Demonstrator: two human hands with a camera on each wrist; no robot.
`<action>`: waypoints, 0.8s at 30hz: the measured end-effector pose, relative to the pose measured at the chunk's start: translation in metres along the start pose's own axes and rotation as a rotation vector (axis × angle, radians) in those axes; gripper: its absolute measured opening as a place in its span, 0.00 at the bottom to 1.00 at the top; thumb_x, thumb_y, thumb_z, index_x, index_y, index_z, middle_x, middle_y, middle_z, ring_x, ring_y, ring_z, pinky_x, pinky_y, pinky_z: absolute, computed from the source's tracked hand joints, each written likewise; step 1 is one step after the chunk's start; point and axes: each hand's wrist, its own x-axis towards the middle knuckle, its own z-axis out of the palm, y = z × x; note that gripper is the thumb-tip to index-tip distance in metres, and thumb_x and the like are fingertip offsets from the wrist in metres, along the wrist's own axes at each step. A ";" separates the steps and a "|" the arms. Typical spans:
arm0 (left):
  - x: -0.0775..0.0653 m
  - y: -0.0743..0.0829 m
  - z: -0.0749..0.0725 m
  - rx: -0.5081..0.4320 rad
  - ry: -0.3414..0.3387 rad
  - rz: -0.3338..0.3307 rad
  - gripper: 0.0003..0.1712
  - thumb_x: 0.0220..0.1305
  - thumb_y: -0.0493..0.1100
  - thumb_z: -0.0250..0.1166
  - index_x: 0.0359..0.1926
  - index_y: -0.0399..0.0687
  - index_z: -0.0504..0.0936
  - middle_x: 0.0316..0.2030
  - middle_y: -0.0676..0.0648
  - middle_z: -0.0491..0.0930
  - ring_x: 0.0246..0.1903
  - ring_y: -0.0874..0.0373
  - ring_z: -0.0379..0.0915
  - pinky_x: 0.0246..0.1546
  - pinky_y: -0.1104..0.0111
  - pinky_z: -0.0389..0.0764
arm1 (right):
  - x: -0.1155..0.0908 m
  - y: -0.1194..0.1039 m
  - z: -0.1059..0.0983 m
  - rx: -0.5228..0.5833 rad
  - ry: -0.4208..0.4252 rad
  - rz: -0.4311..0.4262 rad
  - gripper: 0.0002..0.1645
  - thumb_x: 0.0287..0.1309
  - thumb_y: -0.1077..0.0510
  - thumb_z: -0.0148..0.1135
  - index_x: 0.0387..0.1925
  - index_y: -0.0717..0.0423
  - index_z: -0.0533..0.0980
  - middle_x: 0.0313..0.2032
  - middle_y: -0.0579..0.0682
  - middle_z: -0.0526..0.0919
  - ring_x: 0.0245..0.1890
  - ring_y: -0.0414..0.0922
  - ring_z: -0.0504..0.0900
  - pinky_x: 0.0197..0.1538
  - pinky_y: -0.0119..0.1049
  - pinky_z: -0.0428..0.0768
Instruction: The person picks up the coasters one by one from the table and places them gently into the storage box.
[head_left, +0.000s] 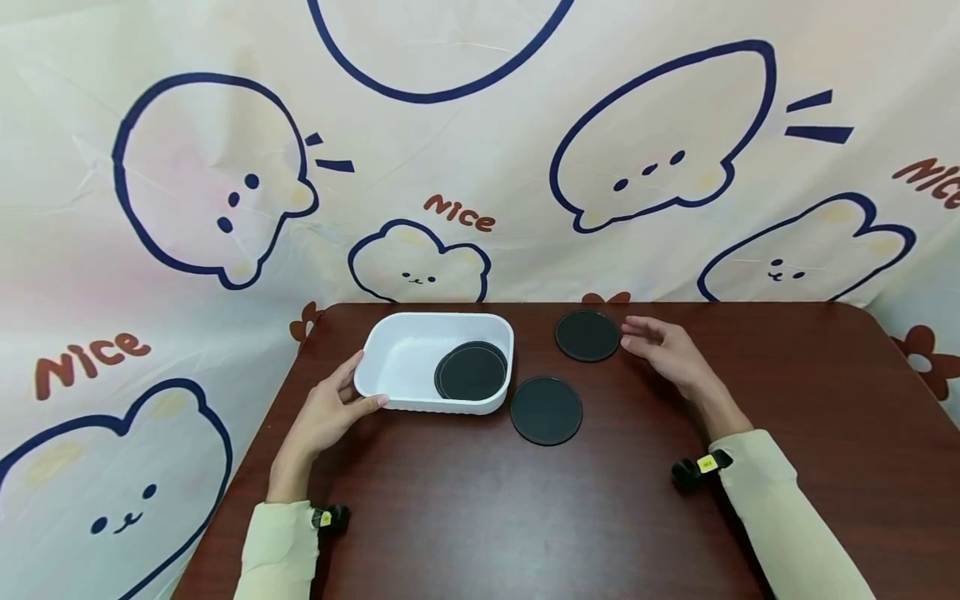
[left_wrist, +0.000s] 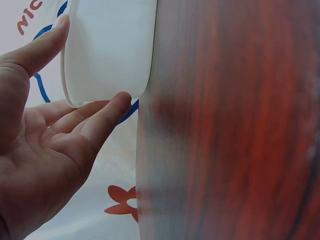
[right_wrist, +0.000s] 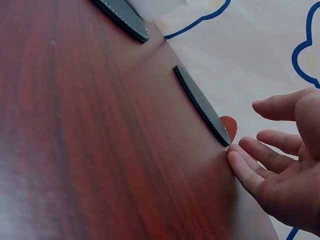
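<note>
Dk. brown counter, glossy, wood-grain. White bin, smooth, rect. w/ rounded corners, sits far L. of centre; round black insert, poss. stacked, lies inside at its R. end. Near disc and far disc, thin, black, leathery w/ pale edge stitching, lie flat R. of it. Left grip grasps the bin's L. end, thumb at front rim. Right grip released, fingers loosely extended, just beside far disc; contact unclear.
</note>
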 end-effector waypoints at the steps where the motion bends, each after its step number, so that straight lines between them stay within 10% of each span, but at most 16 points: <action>1: 0.000 0.000 0.000 0.000 0.000 0.001 0.58 0.68 0.53 0.77 0.87 0.49 0.51 0.80 0.36 0.65 0.70 0.38 0.77 0.61 0.55 0.84 | 0.002 -0.001 0.000 0.002 -0.005 0.002 0.40 0.80 0.48 0.60 0.83 0.57 0.60 0.78 0.63 0.71 0.78 0.61 0.70 0.78 0.57 0.70; 11: 0.000 -0.001 -0.001 0.016 0.007 0.005 0.58 0.68 0.52 0.77 0.87 0.47 0.52 0.80 0.35 0.65 0.71 0.37 0.76 0.63 0.51 0.82 | 0.024 -0.009 -0.003 -0.051 -0.020 0.026 0.40 0.78 0.50 0.62 0.83 0.56 0.61 0.78 0.62 0.70 0.76 0.61 0.73 0.76 0.57 0.73; 18: 0.000 -0.002 -0.001 0.008 0.006 0.005 0.58 0.68 0.52 0.77 0.87 0.48 0.53 0.80 0.36 0.66 0.70 0.38 0.78 0.58 0.66 0.85 | 0.042 -0.014 -0.004 -0.104 -0.053 0.029 0.41 0.78 0.50 0.63 0.83 0.58 0.61 0.79 0.63 0.68 0.79 0.62 0.69 0.78 0.60 0.69; 24: 0.000 -0.002 -0.001 0.018 0.007 0.011 0.58 0.68 0.52 0.77 0.87 0.47 0.52 0.80 0.35 0.65 0.70 0.38 0.77 0.62 0.54 0.84 | 0.054 -0.020 0.002 -0.183 -0.088 0.001 0.44 0.76 0.49 0.64 0.84 0.56 0.59 0.80 0.64 0.66 0.80 0.64 0.65 0.79 0.62 0.68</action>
